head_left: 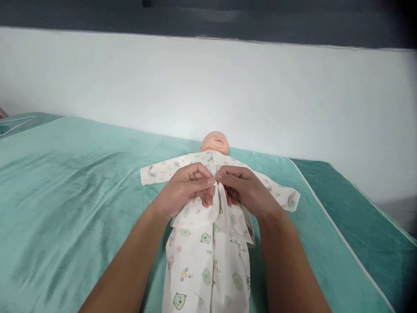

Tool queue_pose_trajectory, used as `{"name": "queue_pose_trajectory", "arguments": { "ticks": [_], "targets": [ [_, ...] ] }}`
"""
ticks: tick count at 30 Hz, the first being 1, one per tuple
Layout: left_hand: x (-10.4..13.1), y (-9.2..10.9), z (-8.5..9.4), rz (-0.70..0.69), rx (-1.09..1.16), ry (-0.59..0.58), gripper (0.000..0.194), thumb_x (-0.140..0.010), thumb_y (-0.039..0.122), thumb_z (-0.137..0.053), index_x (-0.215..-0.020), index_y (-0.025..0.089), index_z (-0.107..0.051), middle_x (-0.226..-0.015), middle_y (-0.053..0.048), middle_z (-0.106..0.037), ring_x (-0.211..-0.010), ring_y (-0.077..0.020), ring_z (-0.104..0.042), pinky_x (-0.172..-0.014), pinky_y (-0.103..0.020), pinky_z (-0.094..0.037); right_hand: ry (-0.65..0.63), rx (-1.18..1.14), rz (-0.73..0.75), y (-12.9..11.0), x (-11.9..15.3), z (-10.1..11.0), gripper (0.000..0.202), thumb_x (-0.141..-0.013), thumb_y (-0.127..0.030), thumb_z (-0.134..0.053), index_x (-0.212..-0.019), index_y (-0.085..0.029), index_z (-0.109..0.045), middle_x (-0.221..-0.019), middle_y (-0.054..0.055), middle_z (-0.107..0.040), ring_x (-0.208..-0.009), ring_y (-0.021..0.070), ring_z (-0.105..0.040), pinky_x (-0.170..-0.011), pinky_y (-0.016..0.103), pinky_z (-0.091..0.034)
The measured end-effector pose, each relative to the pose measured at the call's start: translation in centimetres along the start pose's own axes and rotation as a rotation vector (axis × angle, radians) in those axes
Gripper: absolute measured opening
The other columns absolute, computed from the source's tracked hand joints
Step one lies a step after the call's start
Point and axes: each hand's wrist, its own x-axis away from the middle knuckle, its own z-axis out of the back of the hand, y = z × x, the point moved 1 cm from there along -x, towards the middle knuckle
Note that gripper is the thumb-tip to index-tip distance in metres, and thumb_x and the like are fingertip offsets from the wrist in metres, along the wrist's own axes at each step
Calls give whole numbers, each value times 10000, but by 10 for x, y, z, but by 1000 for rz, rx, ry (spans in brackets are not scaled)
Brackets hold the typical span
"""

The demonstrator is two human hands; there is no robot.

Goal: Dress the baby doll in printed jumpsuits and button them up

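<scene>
A baby doll (215, 142) lies on its back on a teal blanket (71, 191), its head toward the wall. It wears a white baby garment (208, 256) printed with small green animals, sleeves spread to both sides. My left hand (185, 189) and my right hand (246, 189) meet over the doll's chest. Each pinches an edge of the garment's front opening, fingertips nearly touching at the middle. The doll's body under the cloth is hidden.
The teal blanket covers a bed that runs to a white wall (208, 87) behind the doll. The bed's right edge (339, 234) has a pale piped seam, and the floor drops away beyond it.
</scene>
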Motion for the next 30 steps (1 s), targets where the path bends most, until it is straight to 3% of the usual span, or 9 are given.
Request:
{"name": "queue_pose_trajectory", "arguments": {
  "ticks": [14,20,30],
  "targets": [
    [0,1,-6,40,-102,-70,136,-930,310,-574,-950,202,-494,-617,31,-594,-503,-101,-539,-497,-225,-448,-1,15,-12,-1,-1,-3,378,-972,-415,-490,-668,-191,-489,-524,-29,-582,-390,68,-456,-370,184,-298],
    [1,0,-7,43,-213,-90,224,-949,423,-532,-1025,230,-447,-611,51,-585,-504,-96,-525,-510,-218,-450,-12,75,-31,-4,1,-5,363,-977,-434,-460,-694,-206,-454,-505,-31,-587,-374,70,-420,-369,185,-309],
    [2,0,-13,63,-248,-25,248,-922,386,-581,-873,225,-398,-588,61,-555,-498,-85,-501,-486,-199,-404,-20,113,-56,-3,1,-6,321,-988,-453,-428,-783,-211,-474,-503,-36,-596,-371,72,-424,-372,175,-326]
  ]
}}
